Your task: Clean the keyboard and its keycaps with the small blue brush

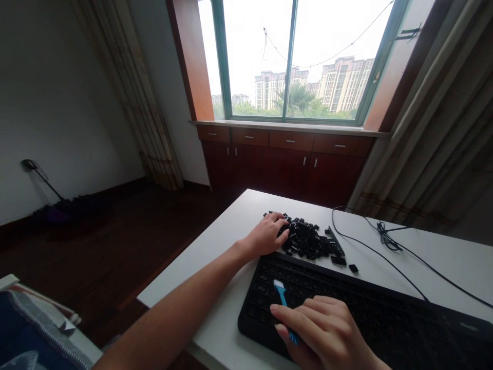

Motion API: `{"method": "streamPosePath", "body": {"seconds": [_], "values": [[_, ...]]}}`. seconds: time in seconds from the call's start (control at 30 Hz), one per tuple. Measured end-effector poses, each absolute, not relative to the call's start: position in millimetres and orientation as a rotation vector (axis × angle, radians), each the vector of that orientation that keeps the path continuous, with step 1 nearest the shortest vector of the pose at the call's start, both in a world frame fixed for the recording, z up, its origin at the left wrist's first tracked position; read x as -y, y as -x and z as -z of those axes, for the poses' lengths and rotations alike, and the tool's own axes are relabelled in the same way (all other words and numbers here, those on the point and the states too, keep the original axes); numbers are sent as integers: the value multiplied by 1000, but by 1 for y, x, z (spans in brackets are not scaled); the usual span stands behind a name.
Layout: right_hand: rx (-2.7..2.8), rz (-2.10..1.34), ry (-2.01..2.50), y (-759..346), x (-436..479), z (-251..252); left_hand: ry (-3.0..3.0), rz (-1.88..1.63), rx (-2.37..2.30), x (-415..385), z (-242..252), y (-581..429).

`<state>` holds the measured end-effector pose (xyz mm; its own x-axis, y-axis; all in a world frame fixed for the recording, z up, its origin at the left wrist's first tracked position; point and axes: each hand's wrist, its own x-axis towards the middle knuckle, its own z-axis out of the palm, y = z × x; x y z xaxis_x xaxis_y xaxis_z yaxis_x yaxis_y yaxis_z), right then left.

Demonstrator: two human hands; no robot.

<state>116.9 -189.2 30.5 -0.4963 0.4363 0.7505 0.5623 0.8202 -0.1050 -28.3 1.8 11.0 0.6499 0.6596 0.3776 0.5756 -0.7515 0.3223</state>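
My left hand (269, 234) reaches over the white table to the near left side of a heap of black keycaps (308, 239). Its fingers are apart and rest on the keycaps there; whether one sits under the fingertips is hidden. My right hand (319, 329) is closed around a small blue brush (281, 294), its pale bristles pointing away from me. Beneath the brush lies a black keyboard (327, 288), stripped of keycaps at its left end, with bare key sockets showing. My right hand hides part of the keyboard's front edge.
Two loose keycaps (339, 261) lie between heap and keyboard. A black cable (379, 250) runs across the white table (215, 257) at right, with a bundled coil (387, 236). Beyond stand a dark red cabinet (269, 164) and a window. A chair (50, 324) is at lower left.
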Motion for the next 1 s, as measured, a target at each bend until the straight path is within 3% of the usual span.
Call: {"method": "streamPosePath", "body": {"seconds": [1.0], "values": [[2170, 175, 736, -120, 192, -36, -2686, -698, -1019, -2, -11, 28]]}}
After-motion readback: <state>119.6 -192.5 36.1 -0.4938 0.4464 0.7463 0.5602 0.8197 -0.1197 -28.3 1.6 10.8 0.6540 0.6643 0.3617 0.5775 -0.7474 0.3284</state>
